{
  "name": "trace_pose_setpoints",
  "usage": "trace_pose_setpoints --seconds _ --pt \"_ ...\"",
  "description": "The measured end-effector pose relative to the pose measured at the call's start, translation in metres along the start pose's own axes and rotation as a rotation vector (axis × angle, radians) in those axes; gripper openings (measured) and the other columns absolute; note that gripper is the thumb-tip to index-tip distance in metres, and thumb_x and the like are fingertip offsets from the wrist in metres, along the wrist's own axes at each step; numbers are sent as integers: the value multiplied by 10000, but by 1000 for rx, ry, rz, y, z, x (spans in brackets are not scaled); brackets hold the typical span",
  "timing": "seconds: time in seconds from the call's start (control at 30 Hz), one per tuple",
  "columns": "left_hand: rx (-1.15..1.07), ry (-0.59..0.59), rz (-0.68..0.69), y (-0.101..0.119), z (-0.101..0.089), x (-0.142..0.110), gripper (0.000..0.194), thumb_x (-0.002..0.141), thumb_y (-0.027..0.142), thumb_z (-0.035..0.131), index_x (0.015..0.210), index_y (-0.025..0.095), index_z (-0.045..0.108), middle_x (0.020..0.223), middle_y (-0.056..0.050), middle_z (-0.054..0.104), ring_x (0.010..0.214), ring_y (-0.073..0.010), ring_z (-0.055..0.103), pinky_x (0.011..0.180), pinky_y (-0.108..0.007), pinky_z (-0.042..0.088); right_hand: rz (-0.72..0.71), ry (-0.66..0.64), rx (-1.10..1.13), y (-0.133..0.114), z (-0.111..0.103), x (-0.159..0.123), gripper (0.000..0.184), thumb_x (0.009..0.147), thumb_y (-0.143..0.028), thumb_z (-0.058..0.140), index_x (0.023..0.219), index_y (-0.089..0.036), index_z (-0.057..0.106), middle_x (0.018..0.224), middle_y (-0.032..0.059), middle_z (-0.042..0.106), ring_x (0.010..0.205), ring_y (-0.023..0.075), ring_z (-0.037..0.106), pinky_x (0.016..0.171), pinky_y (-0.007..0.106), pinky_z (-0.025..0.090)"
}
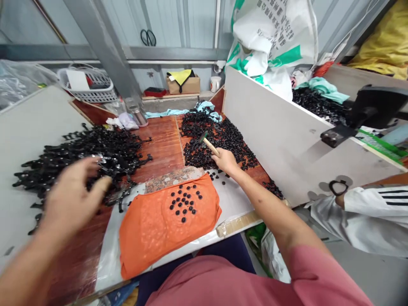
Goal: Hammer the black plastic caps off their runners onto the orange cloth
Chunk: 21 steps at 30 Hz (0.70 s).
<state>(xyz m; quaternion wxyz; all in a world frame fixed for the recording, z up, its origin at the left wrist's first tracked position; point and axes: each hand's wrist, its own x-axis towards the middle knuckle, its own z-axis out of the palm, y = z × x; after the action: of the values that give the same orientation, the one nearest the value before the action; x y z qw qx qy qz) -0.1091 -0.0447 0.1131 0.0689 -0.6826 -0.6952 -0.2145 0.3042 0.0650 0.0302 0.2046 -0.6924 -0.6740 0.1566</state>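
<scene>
At the near edge of the work surface (161,136), an orange cloth (149,229) covers a raised form on a white sheet (234,193). Small black discs (185,202) lie spread over the cloth's right half; several more lie on the sheet, just beyond the cloth's right end.

Left hand (75,193): unclenched, thumb and fingers apart, positioned at the near side of the left pile (95,144) — a heap of black branched parts. Blur prevents confirmation of fingertip contact.

Right hand (225,161): closed around the light wooden handle of a small tool (211,145). The tool points away and to the left; its dark head is over the right pile (231,138), a wide bed of small black pieces. The exact form of the head cannot be determined.

Beyond the left pile stands a metal flask (137,112). Light-blue fabric (167,113) lies along the far edge of the surface. Farther back, a ledge bears a cardboard box (189,85) and a white mug (215,83); a grey basket (87,91) sits to the left. Scissors (148,38) — black-handled — hang on the rear wall.
</scene>
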Motion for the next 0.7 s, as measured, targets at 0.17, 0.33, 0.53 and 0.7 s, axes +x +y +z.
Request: trace_pose_setpoints --seconds 0.17,0.33,0.53,0.7 --pt "-364 -261 197 48 58 -68 396 966 477 470 1222 236 652 1024 -50 787 892 -220 757 843 -326 611 50 19 -50 -23 27 62 247 898 -365 734 1097 -220 709 1095 108 767 978 243 690 835 301 494" --pt "-445 -331 258 51 59 -91 320 988 418 487 1157 254 704 1086 -32 806 940 -200 777 850 -279 612 108 84 4 -11 25 67 139 876 -228 676 1004 -248 728 981 76 772 923 242 697 824 316 501" --pt "-564 -443 142 74 54 -78 336 973 443 501 1170 251 694 1071 -42 795 947 -216 758 860 -319 606 103 266 227 11 -18 27 168 885 -298 582 977 -211 693 894 41 725 825 200 650 781 297 496" --pt "-662 -352 125 127 58 -61 390 971 385 530 1331 249 595 1258 -75 721 1133 -242 687 1006 -390 551 14 210 480 -2 -37 -60 276 848 -449 641 971 -202 651 691 -23 616 517 142 514 519 269 447"
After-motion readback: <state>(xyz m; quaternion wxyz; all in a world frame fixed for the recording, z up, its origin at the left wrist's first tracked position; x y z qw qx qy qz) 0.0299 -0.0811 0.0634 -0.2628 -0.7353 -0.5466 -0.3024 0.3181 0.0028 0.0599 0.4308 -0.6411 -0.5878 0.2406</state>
